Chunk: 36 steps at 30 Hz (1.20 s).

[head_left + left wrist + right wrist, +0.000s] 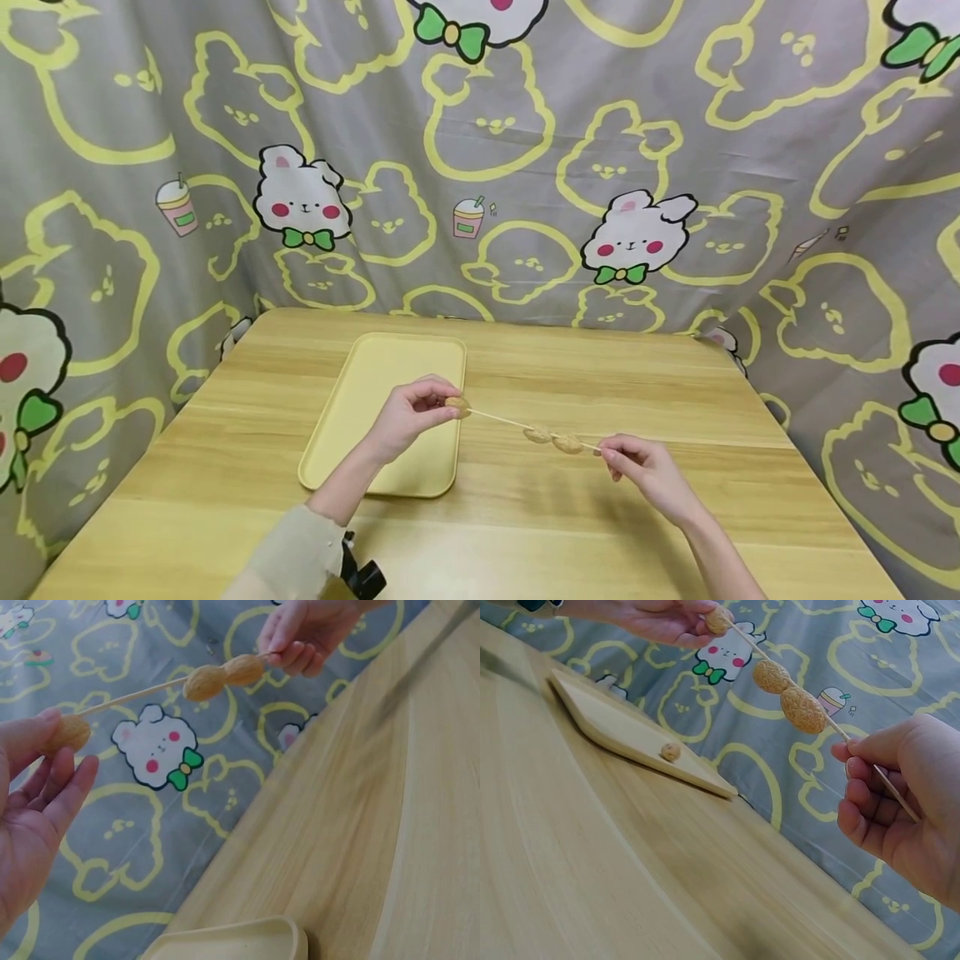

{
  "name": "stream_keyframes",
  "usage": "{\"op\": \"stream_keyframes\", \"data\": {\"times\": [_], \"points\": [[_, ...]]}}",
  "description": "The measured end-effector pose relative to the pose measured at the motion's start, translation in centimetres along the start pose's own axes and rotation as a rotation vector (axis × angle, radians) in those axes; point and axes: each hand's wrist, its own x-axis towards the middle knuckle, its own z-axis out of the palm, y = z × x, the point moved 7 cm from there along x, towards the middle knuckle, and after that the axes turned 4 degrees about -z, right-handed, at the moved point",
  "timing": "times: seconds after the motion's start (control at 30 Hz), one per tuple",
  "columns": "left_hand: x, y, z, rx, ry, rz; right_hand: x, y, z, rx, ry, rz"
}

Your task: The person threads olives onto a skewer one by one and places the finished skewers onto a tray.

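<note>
A thin wooden skewer [498, 418] stretches between my two hands above the table. My left hand [408, 417] pinches a brown, rough-skinned ball [70, 735] between thumb and fingers, at the skewer's far end. Toward the other end, two more such balls are threaded side by side: one oval ball [803, 710] and a smaller one [770, 676] against it. Just beyond them my right hand [648, 475] grips the skewer with thumb and fingertips. In the right wrist view, the stick's tail runs across that hand's palm.
A yellow rectangular tray [435, 492] lies on the wooden table [585, 367], left of centre, partly beneath my left hand and forearm. The right wrist view shows a small brown ball [670, 752] on it. A patterned grey curtain [517, 200] hangs around the table's back and sides.
</note>
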Motion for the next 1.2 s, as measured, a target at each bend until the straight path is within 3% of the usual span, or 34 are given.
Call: {"op": "stream_keyframes", "data": {"times": [0.3, 1.2], "points": [[0.1, 0.1, 0.2, 0.017, -0.001, 0.018, 0.4, 0.1, 0.2, 0.004, 0.003, -0.026], [-0.6, 0.4, 0.3, 0.059, 0.088, 0.065, 1.1, -0.6, 1.4, 0.070, 0.010, -0.091]]}}
